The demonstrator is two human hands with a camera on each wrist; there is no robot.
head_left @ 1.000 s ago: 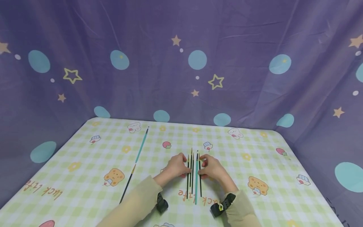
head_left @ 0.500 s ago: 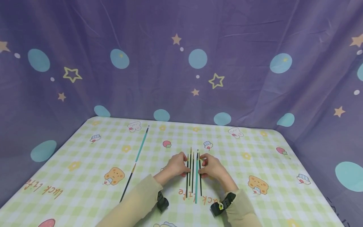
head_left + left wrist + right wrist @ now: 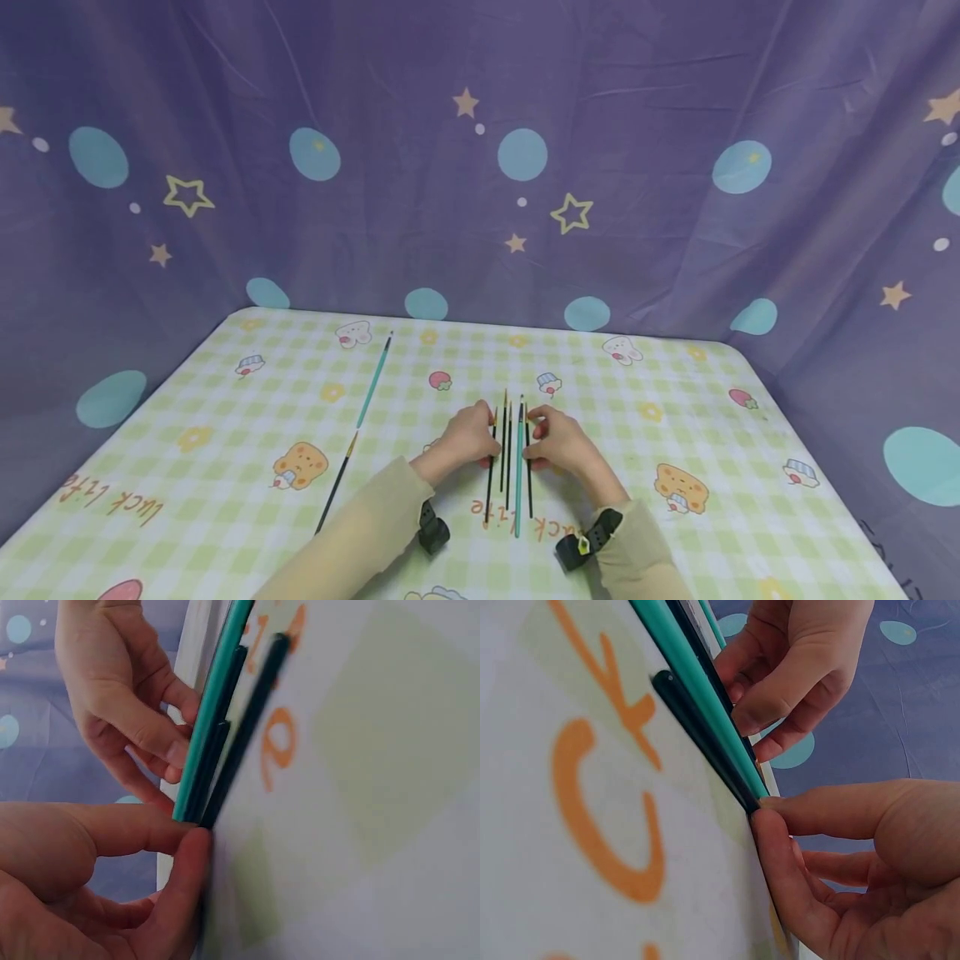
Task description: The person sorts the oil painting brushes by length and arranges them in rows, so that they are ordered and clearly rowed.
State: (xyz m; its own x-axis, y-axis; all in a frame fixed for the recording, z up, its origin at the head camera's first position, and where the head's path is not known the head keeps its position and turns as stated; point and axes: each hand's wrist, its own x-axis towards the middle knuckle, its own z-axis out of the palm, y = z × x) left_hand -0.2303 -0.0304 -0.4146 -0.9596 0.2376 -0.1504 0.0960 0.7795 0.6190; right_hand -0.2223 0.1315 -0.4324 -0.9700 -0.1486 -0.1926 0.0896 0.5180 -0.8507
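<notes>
Several thin paintbrushes lie side by side on the table, bristles pointing away. My left hand (image 3: pixel 468 435) pinches the leftmost black paintbrush (image 3: pixel 489 493) between thumb and index finger, as the left wrist view shows. On the other side, my right hand (image 3: pixel 561 440) pinches the rightmost black paintbrush (image 3: pixel 529 492) close to the teal paintbrush (image 3: pixel 694 682). Two more black paintbrushes, one of them the black paintbrush (image 3: pixel 508 479) beside the teal one, lie between the hands. The leftmost brush slants, its handle end angled away from the others. Fingertips hide parts of both outer brushes.
Farther left, another teal paintbrush (image 3: pixel 374 383) and another black paintbrush (image 3: pixel 337 483) lie nearly end to end. A green checked cloth (image 3: pixel 637 533) covers the table, and a purple curtain (image 3: pixel 645 250) hangs behind it.
My left hand has shifted slightly left with the leftmost black paintbrush, whose handle end has swung left and apart from its neighbours. The right hand stays about where it was.
</notes>
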